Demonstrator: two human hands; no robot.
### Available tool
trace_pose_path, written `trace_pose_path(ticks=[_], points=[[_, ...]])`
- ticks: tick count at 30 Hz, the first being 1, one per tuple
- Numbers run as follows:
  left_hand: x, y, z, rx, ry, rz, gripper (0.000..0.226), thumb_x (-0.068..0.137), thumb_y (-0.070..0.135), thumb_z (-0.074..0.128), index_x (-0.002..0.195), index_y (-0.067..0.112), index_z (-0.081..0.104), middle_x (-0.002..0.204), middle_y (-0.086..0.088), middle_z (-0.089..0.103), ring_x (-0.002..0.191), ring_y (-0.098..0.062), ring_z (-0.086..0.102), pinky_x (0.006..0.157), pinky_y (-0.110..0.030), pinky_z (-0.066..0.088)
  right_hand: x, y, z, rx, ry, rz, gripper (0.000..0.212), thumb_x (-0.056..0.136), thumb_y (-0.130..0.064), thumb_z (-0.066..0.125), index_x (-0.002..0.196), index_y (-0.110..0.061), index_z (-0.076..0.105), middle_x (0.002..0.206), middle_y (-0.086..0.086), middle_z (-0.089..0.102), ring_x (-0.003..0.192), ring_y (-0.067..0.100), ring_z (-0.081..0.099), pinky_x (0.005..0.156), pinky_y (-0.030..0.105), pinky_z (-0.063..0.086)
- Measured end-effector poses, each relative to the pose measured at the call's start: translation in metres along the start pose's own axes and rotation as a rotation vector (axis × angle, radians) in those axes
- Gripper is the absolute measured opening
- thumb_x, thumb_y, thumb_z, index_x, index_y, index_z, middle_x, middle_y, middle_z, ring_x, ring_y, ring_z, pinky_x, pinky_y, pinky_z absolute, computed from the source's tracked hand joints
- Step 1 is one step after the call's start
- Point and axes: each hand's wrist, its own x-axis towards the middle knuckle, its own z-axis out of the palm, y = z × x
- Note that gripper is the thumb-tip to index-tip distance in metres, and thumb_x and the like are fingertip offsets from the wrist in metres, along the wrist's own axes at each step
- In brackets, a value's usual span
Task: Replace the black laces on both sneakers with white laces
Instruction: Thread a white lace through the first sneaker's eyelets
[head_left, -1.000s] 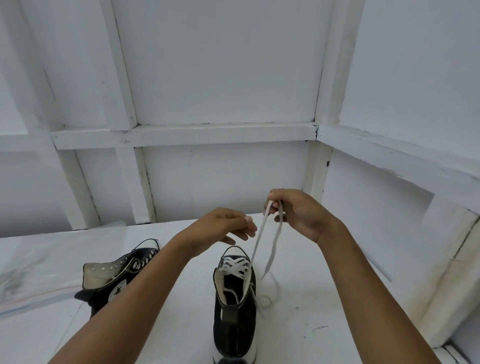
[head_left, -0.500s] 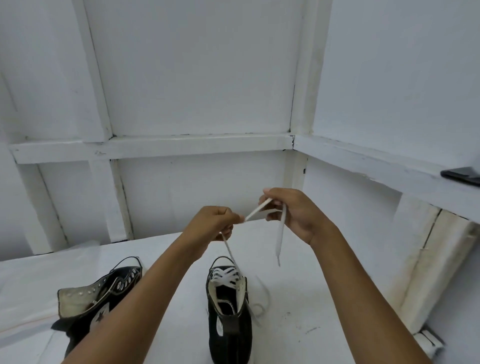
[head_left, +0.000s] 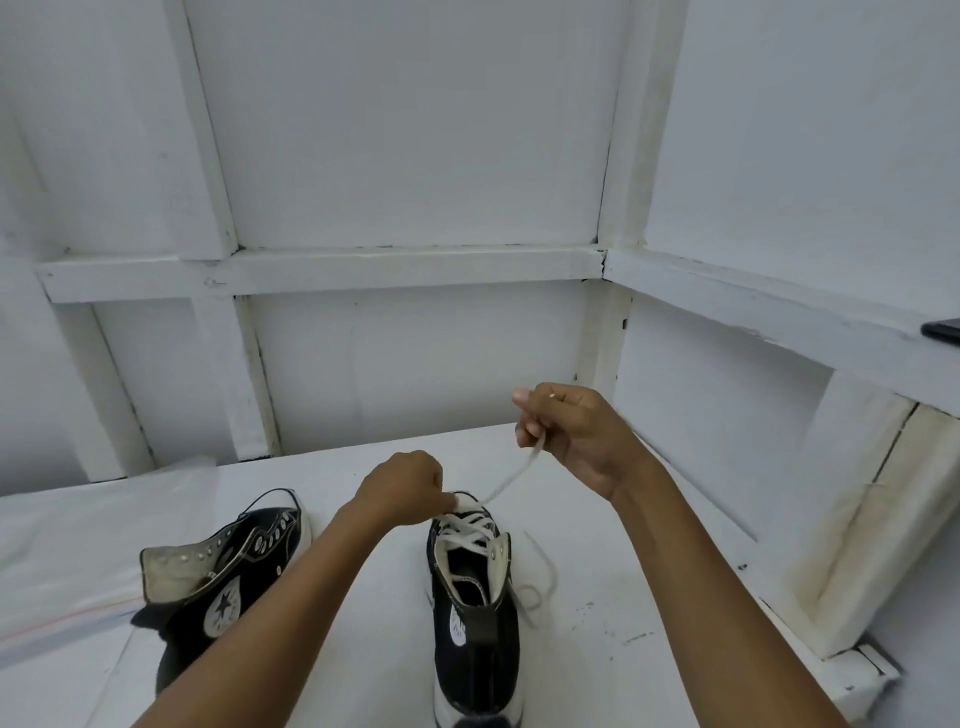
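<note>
**Grip.** Your right hand (head_left: 576, 436) pinches the white lace (head_left: 514, 474) between thumb and fingers, raised above and to the right of the upright sneaker (head_left: 475, 613). That run is drawn straight down to the top crossings. Your left hand (head_left: 408, 488) is curled at those crossings and appears to pinch the lace there, though the fingertips are hidden. More of the lace lies in a loose loop on the table (head_left: 587, 665), just beside the shoe's right side. The 2nd sneaker (head_left: 228, 566) lies on its side to the left, apart.

**Risks, as judged:**
1. Nothing pins the sole, so a harder pull to the right could tip the shoe.
2. If your left pinch slips, the crossings will slacken.
3. The loose loop could snag or knot as you draw it.
4. An uneven pull would leave the 2 ends unequal.
</note>
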Motion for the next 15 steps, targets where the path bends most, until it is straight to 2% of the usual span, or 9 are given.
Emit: trace_pose_path(ticks=[2, 4, 7, 10, 12, 15], points=[[-0.005, 0.001, -0.006, -0.047, 0.024, 0.038, 0.028, 0.089, 0.044, 0.063, 0.074, 0.023, 0.053, 0.08, 0.009, 0.059, 0.079, -0.014, 0.056, 0.062, -0.028, 0.038, -0.003, 0.003, -0.001, -0.109, -0.049, 0.046, 0.032, 0.078, -0.03, 0.073, 0.061, -0.013, 0.052, 0.061, 0.003, 0.052, 0.064, 0.019, 0.053, 0.069, 0.027, 0.049], [-0.013, 0.001, -0.014, -0.168, 0.008, 0.056, 0.028, 0.09, 0.044, 0.064, 0.077, 0.02, 0.057, 0.08, 0.006, 0.063, 0.076, -0.012, 0.057, 0.062, -0.027, 0.04, -0.008, 0.007, -0.002, -0.233, -0.117, 0.105, 0.026, 0.082, -0.029, 0.072, 0.067, -0.011, 0.06, 0.066, 0.005, 0.06, 0.068, 0.019, 0.057, 0.073, 0.03, 0.049], [-0.027, -0.001, -0.025, -0.297, -0.155, 0.082, 0.033, 0.088, 0.043, 0.067, 0.073, 0.013, 0.063, 0.074, 0.0, 0.068, 0.066, -0.012, 0.059, 0.061, -0.027, 0.044, -0.014, 0.013, -0.001, -0.389, -0.22, 0.197, 0.009, 0.091, -0.013, 0.068, 0.09, -0.005, 0.064, 0.076, 0.009, 0.068, 0.071, 0.017, 0.061, 0.072, 0.026, 0.05], [-0.04, -0.003, -0.03, -0.23, -0.307, 0.074, 0.032, 0.09, 0.04, 0.066, 0.067, 0.018, 0.067, 0.061, 0.01, 0.067, 0.058, -0.007, 0.056, 0.056, -0.021, 0.044, -0.014, 0.019, 0.005, -0.534, -0.258, 0.293, 0.016, 0.089, -0.006, 0.068, 0.104, -0.003, 0.066, 0.082, 0.011, 0.073, 0.075, 0.014, 0.069, 0.072, 0.022, 0.052], [-0.046, -0.004, -0.031, -0.22, -0.375, 0.062, 0.03, 0.091, 0.035, 0.064, 0.065, 0.021, 0.068, 0.061, 0.011, 0.068, 0.058, -0.006, 0.057, 0.057, -0.021, 0.044, -0.012, 0.023, 0.011, -0.634, -0.259, 0.356, 0.017, 0.086, -0.004, 0.069, 0.103, -0.002, 0.07, 0.085, 0.012, 0.075, 0.08, 0.014, 0.07, 0.072, 0.022, 0.05], [-0.052, -0.008, -0.03, -0.323, -0.407, 0.035, 0.026, 0.092, 0.027, 0.063, 0.07, 0.02, 0.072, 0.067, 0.007, 0.07, 0.062, -0.008, 0.057, 0.058, -0.021, 0.045, -0.007, 0.03, 0.021, -0.764, -0.261, 0.385, 0.01, 0.081, -0.003, 0.071, 0.089, -0.005, 0.076, 0.082, 0.007, 0.076, 0.08, 0.011, 0.067, 0.072, 0.023, 0.047]])
